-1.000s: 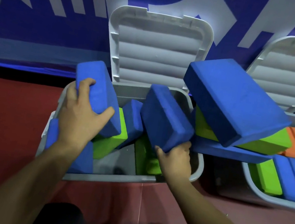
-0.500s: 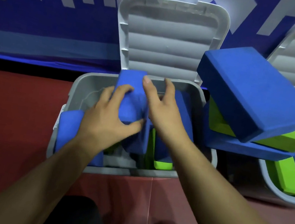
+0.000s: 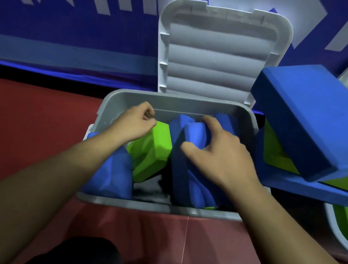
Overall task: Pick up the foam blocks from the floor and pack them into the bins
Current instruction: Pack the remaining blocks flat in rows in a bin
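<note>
— What fills most of the view?
— A blue and white wall above a red floor. On the floor stands a grey bin, its lid raised against the wall. A second bin sits at the right edge.
— And the blocks?
— A large blue block rests tilted between the two bins. Inside the grey bin a green block leans beside an upright blue block.
— The hands?
— The right hand wraps thumb and fingers round the upright blue block's top. The left hand is curled against the green block; whether it holds it, I cannot tell.
</note>
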